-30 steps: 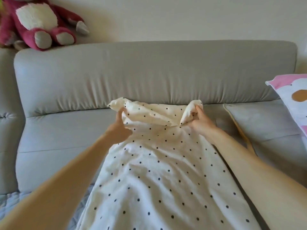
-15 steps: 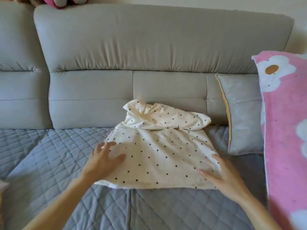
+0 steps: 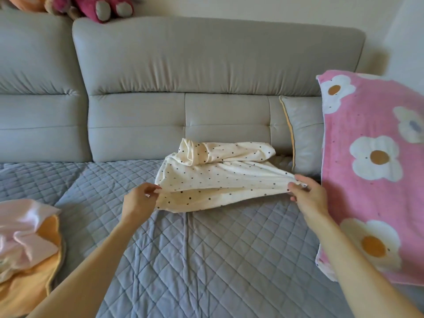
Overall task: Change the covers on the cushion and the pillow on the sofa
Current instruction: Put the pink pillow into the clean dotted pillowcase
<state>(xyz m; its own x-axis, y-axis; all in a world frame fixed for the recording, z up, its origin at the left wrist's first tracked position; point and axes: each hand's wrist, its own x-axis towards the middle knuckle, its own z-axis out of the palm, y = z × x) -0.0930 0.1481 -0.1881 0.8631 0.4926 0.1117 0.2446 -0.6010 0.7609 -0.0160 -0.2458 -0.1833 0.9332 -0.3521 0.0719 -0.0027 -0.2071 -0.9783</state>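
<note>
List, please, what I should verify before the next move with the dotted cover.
1. Left hand pinches the dotted cover at its near left corner: ok.
2. Right hand pinches its near right corner: ok.
3. Upper layer's near edge lifted between the hands: ok.
4. Cover's far end lying flat: not ok, bunched against the sofa back.
5. Near edge being the open mouth: cannot tell.
6. Flowered pillow close by on the right: ok.

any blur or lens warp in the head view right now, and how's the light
Head view: sharp, dots on the polka-dot cover crisp, neither left hand nor right hand smeared; wide-angle lens bows the sofa backrest; light soft and even, no glare.
</note>
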